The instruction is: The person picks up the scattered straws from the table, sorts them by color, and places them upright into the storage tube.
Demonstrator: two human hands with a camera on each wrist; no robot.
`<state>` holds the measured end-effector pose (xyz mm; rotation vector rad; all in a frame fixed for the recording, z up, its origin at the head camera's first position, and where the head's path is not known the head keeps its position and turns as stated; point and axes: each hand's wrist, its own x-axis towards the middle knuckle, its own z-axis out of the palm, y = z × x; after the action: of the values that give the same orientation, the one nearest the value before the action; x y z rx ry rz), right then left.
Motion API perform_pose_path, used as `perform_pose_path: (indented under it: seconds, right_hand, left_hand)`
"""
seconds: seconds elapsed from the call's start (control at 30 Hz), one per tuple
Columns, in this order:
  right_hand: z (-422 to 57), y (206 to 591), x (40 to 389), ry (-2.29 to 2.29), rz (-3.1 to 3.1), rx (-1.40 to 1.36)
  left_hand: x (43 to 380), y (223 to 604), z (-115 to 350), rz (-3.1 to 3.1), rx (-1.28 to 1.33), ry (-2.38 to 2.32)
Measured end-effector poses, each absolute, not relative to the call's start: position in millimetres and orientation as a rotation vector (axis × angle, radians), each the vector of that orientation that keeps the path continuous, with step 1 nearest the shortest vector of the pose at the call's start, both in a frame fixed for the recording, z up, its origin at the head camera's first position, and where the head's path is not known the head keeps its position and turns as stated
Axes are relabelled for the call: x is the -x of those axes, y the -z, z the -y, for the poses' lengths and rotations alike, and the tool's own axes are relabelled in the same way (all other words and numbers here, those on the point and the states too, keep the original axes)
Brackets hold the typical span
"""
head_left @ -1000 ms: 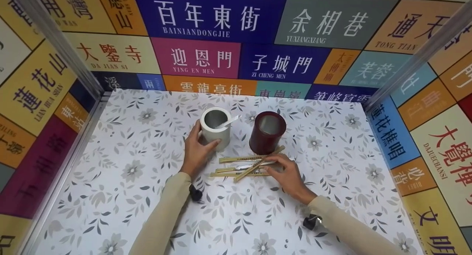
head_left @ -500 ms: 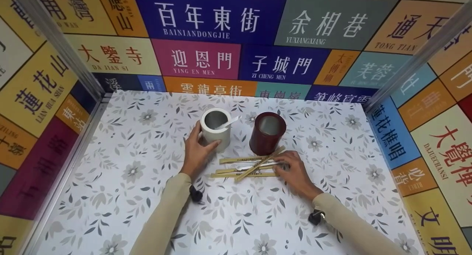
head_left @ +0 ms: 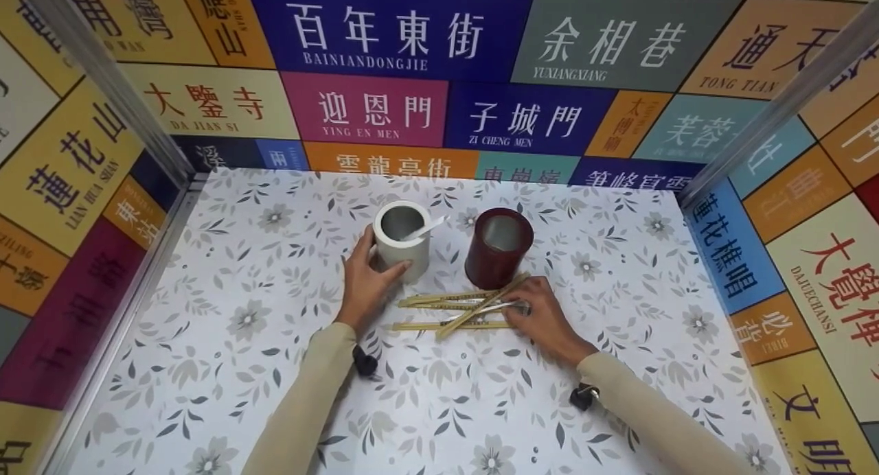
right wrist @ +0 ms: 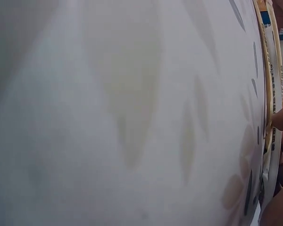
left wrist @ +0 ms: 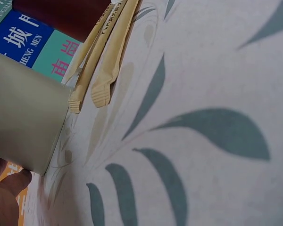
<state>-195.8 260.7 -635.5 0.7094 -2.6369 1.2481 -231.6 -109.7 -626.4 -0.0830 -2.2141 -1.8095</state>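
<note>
My left hand (head_left: 367, 283) grips a white canister (head_left: 417, 263) standing upright, thumb at the front. A slim white stick (head_left: 431, 226) leans out over its rim. To the right stands a dark red canister (head_left: 493, 259), its mouth upward. Several narrow tan paper packets (head_left: 420, 301) lie in a loose pile before both canisters, one tan packet (head_left: 459, 322) slanting across the others. At the pile's right end, my right hand (head_left: 546, 320) pinches a slim white packet (right wrist: 273, 160) between thumb and fingers. The fingers partly hide the packets' right ends.
A white tabletop (head_left: 412, 420) with a grey leaf pattern spreads below. Colourful lettered panels (head_left: 384, 108) wall in the back and both sides. A metal post (head_left: 762, 97) rises at the right corner.
My right hand shifted right, then slightly back left. Packets in the upper part of the pile have slid together, their left ends further left. The left hand and both canisters stay put.
</note>
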Motion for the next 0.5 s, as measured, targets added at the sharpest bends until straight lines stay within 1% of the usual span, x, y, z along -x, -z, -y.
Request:
perform_pose_path:
  seconds: [0.2, 0.37, 0.5]
  right_hand:
    - [-260, 629, 193, -1.213, 2.640, -0.777]
    - [-256, 619, 189, -1.172, 2.566, -0.919]
    - [-250, 610, 184, -1.232, 2.511, -1.002]
  left_hand:
    - [231, 626, 108, 2.196, 0.081, 1.855]
    - [230, 626, 110, 2.198, 0.108, 1.836]
    - [231, 627, 111, 2.206, 0.115, 1.807]
